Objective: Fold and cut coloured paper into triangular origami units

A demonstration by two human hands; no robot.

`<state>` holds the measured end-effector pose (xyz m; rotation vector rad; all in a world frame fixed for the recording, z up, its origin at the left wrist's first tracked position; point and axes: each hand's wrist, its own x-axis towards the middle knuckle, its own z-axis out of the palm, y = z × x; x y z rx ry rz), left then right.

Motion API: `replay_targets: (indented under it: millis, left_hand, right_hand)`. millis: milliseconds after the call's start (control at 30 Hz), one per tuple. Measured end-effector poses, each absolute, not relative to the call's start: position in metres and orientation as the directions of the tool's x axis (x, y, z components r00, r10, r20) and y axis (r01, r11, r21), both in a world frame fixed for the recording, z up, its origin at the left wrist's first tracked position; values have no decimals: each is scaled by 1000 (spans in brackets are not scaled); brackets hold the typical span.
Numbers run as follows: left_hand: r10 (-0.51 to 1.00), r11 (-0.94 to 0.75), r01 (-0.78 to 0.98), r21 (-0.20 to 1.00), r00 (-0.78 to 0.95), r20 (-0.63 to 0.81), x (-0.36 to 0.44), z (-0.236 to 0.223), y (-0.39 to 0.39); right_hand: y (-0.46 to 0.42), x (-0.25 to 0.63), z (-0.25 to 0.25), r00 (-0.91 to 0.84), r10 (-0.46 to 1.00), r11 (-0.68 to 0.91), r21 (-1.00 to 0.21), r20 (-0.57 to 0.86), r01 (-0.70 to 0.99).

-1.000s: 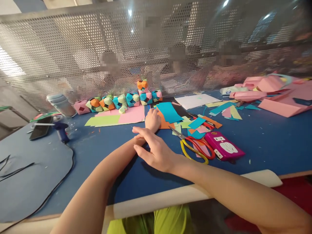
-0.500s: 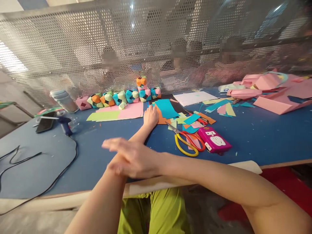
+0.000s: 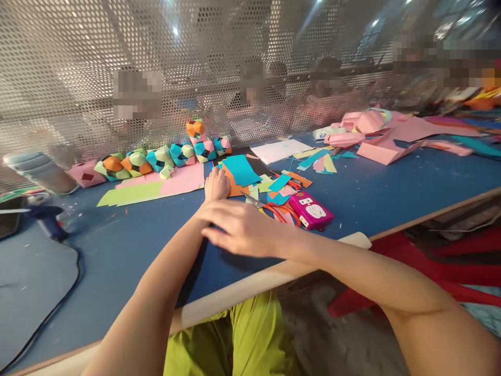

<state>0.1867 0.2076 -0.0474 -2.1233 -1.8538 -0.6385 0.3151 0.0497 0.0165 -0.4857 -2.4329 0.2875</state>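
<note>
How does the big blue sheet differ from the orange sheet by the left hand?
The big blue sheet lies on top; the orange sheet is partly under it. The blue one shows more surface than the orange one, which shows right beside the left hand. Both look plain.

At the left of the blue counter (image 3: 129, 245) we see a pale grey-blue cylindrical bottle (image 3: 41, 171) near a tall, perforated grey metal screen (image 3: 78, 62). In front of the bottle we find a dark-blue glue gun (image 3: 47, 220), its thin black cord (image 3: 55, 308) running toward the counter's front edge, and a flat black slab (image 3: 8, 223) cut off by our view. Farther right we have a boxy magenta socket block (image 3: 309, 211) with white outlets, and red furniture (image 3: 407, 258) below the counter.
</note>
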Motion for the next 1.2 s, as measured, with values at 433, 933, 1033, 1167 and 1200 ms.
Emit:
replay_targets:
  millis: [433, 933, 1033, 1167, 1200]
  left_hand:
    - [844, -298, 943, 148, 188, 502, 185, -47, 211]
    - [720, -622, 746, 238, 425, 549, 154, -42, 121]
    - [690, -669, 705, 234, 473, 547, 141, -43, 95]
    - [636, -733, 652, 197, 553, 538, 136, -44, 64]
    - [616, -751, 635, 183, 573, 541, 137, -43, 56]
  right_hand:
    - [60, 371, -41, -517, 794, 548, -9, 319, 836]
    - [111, 378, 1, -522, 842, 539, -151, 139, 829]
    - [130, 394, 14, -403, 906, 419, -140, 125, 897]
    - [160, 412, 14, -203, 978, 206, -97, 36, 974]
    - [166, 413, 13, -171, 985, 171, -89, 1, 981]
